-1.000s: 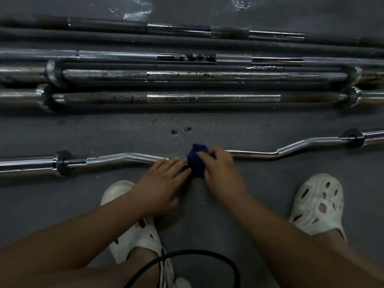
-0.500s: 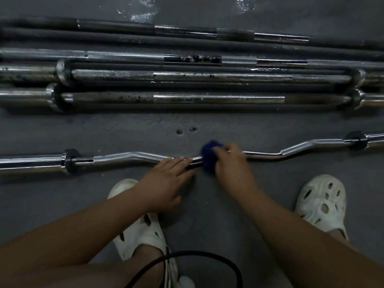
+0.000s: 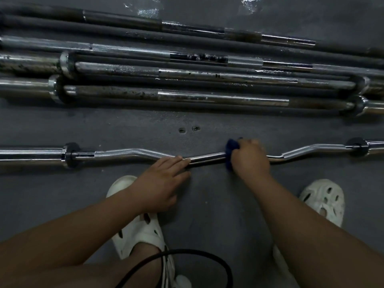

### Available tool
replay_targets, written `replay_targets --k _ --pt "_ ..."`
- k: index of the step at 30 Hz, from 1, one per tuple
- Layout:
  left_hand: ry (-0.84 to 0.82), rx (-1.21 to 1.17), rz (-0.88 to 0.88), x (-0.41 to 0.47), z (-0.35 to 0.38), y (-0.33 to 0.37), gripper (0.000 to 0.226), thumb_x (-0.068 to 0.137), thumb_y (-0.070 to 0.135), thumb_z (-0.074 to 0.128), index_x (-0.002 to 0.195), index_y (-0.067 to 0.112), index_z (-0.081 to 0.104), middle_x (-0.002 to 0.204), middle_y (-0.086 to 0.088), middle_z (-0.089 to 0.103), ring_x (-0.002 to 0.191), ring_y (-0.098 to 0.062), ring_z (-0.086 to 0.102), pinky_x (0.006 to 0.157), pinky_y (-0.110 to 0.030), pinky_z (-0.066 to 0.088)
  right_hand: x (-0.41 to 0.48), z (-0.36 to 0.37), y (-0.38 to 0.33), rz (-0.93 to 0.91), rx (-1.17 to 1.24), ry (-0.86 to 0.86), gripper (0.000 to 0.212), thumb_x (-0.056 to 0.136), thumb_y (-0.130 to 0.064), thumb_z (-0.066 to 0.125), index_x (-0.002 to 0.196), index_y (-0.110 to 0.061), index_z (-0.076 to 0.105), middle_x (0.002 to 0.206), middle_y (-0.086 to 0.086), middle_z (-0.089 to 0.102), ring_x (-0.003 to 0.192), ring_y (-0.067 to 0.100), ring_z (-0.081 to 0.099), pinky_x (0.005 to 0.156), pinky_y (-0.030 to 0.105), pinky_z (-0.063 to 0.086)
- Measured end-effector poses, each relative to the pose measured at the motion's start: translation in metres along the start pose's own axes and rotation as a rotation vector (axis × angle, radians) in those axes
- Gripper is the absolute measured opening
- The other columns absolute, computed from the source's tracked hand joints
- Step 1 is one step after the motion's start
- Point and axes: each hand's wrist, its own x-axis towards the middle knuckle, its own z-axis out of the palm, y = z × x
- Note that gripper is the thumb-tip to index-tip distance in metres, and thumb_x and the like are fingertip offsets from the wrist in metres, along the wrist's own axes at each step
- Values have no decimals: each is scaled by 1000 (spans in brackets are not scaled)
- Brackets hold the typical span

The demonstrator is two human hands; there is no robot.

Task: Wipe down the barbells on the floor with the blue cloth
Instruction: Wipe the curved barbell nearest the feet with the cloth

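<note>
A chrome curl bar (image 3: 128, 153) with a wavy shaft lies across the dark floor in front of me. The blue cloth (image 3: 231, 150) is bunched around its middle, and my right hand (image 3: 250, 158) grips the cloth around the shaft. My left hand (image 3: 162, 180) rests with straight fingers on the shaft, a short way left of the cloth. Several straight barbells (image 3: 207, 98) lie side by side farther away, some with dark rusty patches.
My feet in white perforated clogs (image 3: 324, 201) stand on the grey rubber floor (image 3: 124, 127) just behind the curl bar. A black cable (image 3: 207, 258) loops at the bottom of the view. Two small holes (image 3: 188, 129) mark the floor between the bars.
My right hand has slid the blue cloth to the right along the curl bar, opening a gap from my left hand, which has stayed on the shaft.
</note>
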Motion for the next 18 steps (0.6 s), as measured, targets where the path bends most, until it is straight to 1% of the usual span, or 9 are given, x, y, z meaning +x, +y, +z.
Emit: replay_targets --k 3,5,7,8,10,12,13,15,18 --pt "10 2 -23 2 1 5 67 69 37 59 133 19 57 150 -13 44 138 -33 42 112 -48 34 -1 -8 -33 -306 -61 -261 28 91 -24 49 115 -14 60 118 11 51 102 31 56 84 37 46" --pt "25 3 -11 2 1 5 65 68 35 59 131 18 58 148 -12 46 137 -33 44 112 -47 34 15 -18 -30 -208 -63 -328 26 91 -22 51 114 -17 62 116 11 59 101 29 59 87 37 49" --pt "31 -3 -7 2 1 2 66 67 34 60 130 17 59 148 -12 47 136 -32 44 111 -46 34 16 -17 -23 -38 -94 -240 25 93 -22 50 114 -16 63 116 14 61 103 31 59 88 37 48" --pt "31 -7 -16 2 1 1 66 67 34 61 130 17 59 148 -11 47 136 -32 44 111 -45 35 5 -9 -25 -67 -168 -133 26 96 -24 48 116 -15 61 119 14 58 106 32 57 87 37 47" --pt "36 -14 -27 3 1 3 64 69 35 62 131 17 59 148 -10 47 136 -30 45 111 -45 36 -26 14 -42 -289 -137 11 30 96 -28 49 121 -15 57 125 14 49 110 33 50 83 38 47" --pt "38 -19 -29 2 1 3 64 70 34 63 131 17 59 149 -10 46 136 -30 44 111 -45 36 -44 26 -40 -448 -111 -4 37 89 -26 55 124 -17 54 124 12 46 110 31 47 78 38 48" --pt "38 -23 -21 1 1 1 64 69 34 62 130 16 60 148 -10 47 136 -30 45 111 -45 35 -39 25 -30 -427 -96 10 39 84 -23 57 122 -15 56 120 13 49 108 32 49 78 39 48" --pt "39 -31 -4 0 2 -4 62 69 33 56 127 15 61 148 -12 47 137 -32 44 113 -46 34 -24 22 1 -223 -10 114 39 77 -17 60 116 -11 61 113 19 52 103 39 50 81 42 48" --pt "44 -21 -16 0 6 -3 58 69 34 56 125 16 63 149 -11 46 137 -32 43 112 -46 34 -31 23 23 162 116 193 51 81 -13 62 131 -12 52 135 23 40 119 40 39 97 44 42"
